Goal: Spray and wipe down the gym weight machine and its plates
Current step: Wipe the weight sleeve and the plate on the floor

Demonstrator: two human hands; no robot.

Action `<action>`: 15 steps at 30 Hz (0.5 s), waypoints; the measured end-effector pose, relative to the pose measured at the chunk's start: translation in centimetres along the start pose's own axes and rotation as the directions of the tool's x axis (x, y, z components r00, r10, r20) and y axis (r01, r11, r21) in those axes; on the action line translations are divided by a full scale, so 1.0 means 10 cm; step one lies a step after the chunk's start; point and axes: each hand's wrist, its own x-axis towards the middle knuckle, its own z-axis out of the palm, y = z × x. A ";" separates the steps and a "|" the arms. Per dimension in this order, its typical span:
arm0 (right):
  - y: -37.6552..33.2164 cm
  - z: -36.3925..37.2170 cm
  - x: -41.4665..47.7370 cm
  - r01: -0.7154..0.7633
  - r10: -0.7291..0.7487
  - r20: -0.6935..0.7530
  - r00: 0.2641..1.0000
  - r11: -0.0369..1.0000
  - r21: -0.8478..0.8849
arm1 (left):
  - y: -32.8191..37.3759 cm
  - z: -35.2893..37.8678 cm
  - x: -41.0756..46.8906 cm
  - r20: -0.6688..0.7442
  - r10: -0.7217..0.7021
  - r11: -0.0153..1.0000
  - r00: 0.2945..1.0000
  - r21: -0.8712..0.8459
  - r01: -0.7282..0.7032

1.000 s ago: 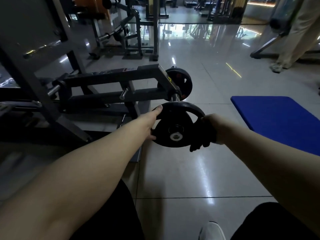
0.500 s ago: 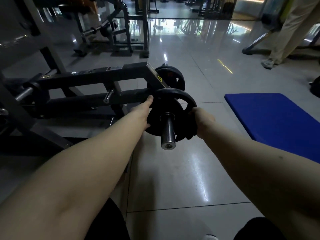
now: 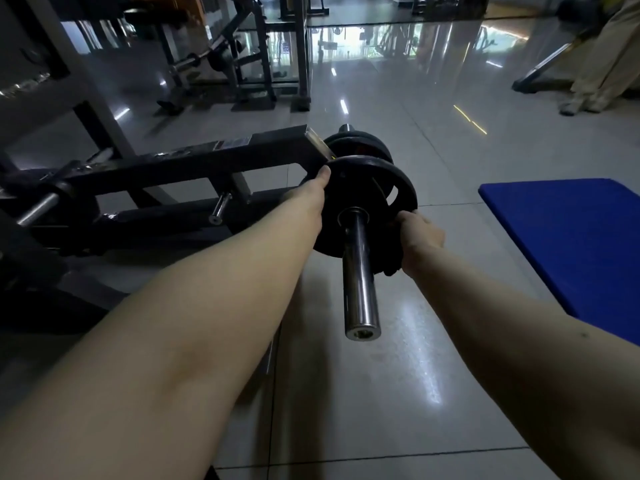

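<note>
A black weight plate (image 3: 360, 188) sits on the chrome sleeve (image 3: 358, 271) of the black weight machine (image 3: 194, 161), far along toward the arm. My left hand (image 3: 310, 195) grips the plate's left rim, thumb on its edge. My right hand (image 3: 419, 237) holds the plate's lower right rim together with a dark cloth (image 3: 389, 265) bunched under the fingers. A second black plate (image 3: 360, 145) sits on a far sleeve behind it.
A blue mat (image 3: 568, 244) lies on the tiled floor at the right. Another person's legs (image 3: 602, 64) stand at the far right by a bar. More gym machines (image 3: 235, 57) fill the back left. A short chrome peg (image 3: 220, 211) sticks out of the machine's frame.
The plate has slid from the sleeve's tip along it toward the machine arm, with both hands on it. Much more bare chrome sleeve now shows in front of the plate.
</note>
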 end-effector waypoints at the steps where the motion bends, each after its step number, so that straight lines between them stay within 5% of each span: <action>1: 0.00 0.00 0.05 0.008 -0.008 -0.004 1.000 1.000 -0.026 | 0.00 0.01 0.04 0.007 -0.001 1.000 1.000 -0.010 0.001; 8: -0.12 -0.21 0.07 -0.074 0.093 0.106 0.990 0.983 -0.170 | -0.05 -0.10 -0.11 0.036 -0.004 0.997 0.999 0.072 0.001; 15: -0.46 -0.21 -0.50 0.115 -0.044 0.356 0.933 0.977 -0.181 | -0.23 -0.54 -0.63 0.253 0.118 0.927 0.960 0.320 -0.198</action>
